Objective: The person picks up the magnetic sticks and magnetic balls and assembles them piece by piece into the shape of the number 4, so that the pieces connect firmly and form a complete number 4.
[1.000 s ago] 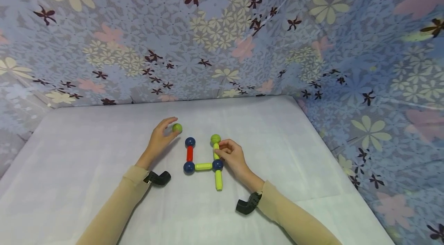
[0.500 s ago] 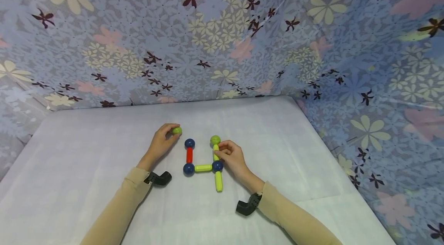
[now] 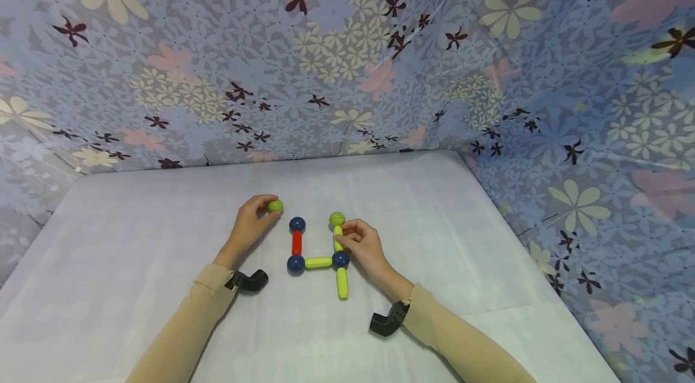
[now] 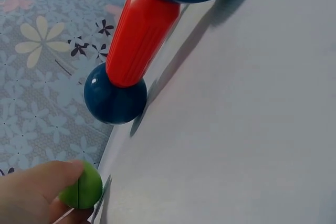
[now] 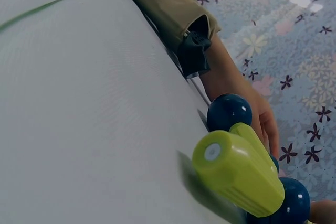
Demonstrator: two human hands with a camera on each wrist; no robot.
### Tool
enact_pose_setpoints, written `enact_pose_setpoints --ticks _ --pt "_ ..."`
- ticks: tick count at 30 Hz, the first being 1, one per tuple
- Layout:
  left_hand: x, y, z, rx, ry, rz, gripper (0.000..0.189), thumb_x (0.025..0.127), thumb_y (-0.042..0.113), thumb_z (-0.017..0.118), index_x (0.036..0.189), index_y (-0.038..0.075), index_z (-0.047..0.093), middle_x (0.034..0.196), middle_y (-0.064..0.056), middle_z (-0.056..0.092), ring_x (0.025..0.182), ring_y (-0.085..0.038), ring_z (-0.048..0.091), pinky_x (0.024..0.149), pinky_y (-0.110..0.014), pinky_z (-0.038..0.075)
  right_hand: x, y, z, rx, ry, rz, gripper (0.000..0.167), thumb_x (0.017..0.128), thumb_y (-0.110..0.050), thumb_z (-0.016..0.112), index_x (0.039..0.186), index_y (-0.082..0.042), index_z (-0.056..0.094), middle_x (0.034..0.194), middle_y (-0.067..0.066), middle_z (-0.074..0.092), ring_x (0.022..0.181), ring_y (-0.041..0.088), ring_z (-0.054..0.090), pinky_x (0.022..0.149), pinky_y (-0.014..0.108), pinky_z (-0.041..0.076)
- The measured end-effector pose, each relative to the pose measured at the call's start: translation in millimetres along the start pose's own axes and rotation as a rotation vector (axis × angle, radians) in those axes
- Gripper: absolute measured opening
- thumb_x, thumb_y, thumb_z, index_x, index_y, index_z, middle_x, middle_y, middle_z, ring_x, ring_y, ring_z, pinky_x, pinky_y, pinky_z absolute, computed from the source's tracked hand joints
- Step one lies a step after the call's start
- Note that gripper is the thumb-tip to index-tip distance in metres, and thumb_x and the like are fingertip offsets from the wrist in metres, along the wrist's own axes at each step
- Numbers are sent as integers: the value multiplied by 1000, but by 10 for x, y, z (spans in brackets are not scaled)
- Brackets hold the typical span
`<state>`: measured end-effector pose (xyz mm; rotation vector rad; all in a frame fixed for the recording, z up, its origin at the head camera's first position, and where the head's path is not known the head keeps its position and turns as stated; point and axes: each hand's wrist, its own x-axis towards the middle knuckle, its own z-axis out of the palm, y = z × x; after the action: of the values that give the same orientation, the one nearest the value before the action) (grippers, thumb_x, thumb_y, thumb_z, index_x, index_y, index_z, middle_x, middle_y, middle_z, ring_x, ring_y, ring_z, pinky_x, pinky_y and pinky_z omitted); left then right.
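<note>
My left hand [image 3: 248, 227] pinches a loose green ball [image 3: 276, 206] between thumb and fingers; the left wrist view shows the thumb on this ball [image 4: 86, 186]. To its right lies a joined magnetic ball-and-rod figure. A red rod [image 3: 296, 243] links a far blue ball [image 3: 297, 224] and a near blue ball [image 3: 295, 264]. From there a yellow-green rod [image 3: 318, 262] runs to another blue ball [image 3: 340, 260]. My right hand [image 3: 365, 247] pinches the upper yellow-green rod [image 3: 338, 240], topped by a second green ball [image 3: 337, 218]. A lower yellow-green rod [image 3: 342, 283] points toward me, its magnet tip [image 5: 212, 152] bare.
A white cloth [image 3: 260, 335] covers the table. Flower-patterned fabric [image 3: 347, 57] hangs behind it and along the right side. Each wrist carries a black camera mount, one on the left [image 3: 248, 280] and one on the right [image 3: 389, 318].
My left thumb and fingers, spread around the green ball a second ago, have closed on it. The ball has shifted slightly toward me. My right hand and the figure look still.
</note>
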<state>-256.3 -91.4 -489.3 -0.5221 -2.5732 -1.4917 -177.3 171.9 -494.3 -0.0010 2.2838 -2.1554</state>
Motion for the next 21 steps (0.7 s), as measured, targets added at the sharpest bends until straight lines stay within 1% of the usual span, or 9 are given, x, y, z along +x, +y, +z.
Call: enact_pose_setpoints --ticks 3,7,9,13,18,21 --pt "-38 6 -12 -6 -10 -10 37 88 7 67 122 -4 58 121 -22 58 111 -36 58 98 -47 48 -10 15 4 -2 15 -4 26 84 0 67 107 9 57 87 3 61 63 2 56 58 17 48" --pt "-125 11 -63 0 -9 -30 39 88 10 68 123 -4 57 121 -22 59 111 -37 59 96 -46 49 -5 19 14 -4 11 -11 26 84 -1 68 107 7 58 87 4 62 64 1 57 59 17 48" --pt "-176 17 -96 1 -7 -48 40 88 11 68 123 -4 57 122 -21 59 111 -36 59 95 -45 50 -3 17 19 -9 6 -17 26 84 -2 68 107 7 58 88 5 62 65 1 57 60 17 48" --pt "-254 40 -147 -1 -14 -65 41 88 14 68 124 -2 57 122 -20 59 111 -34 59 94 -43 50 1 5 18 -18 11 -21 25 85 -2 67 106 8 58 88 6 63 64 2 57 59 17 48" --pt "-327 81 -158 5 -20 -62 40 87 15 69 123 -1 59 121 -19 60 109 -33 60 93 -44 51 2 4 8 -13 16 -6 24 85 -1 67 105 7 59 88 5 62 64 2 57 59 17 48" --pt "-350 93 -152 26 -24 -52 39 87 15 69 122 -1 59 119 -19 60 108 -33 61 92 -44 51 -4 8 11 -12 16 -1 24 85 -1 67 106 6 58 88 3 62 65 2 57 59 18 48"
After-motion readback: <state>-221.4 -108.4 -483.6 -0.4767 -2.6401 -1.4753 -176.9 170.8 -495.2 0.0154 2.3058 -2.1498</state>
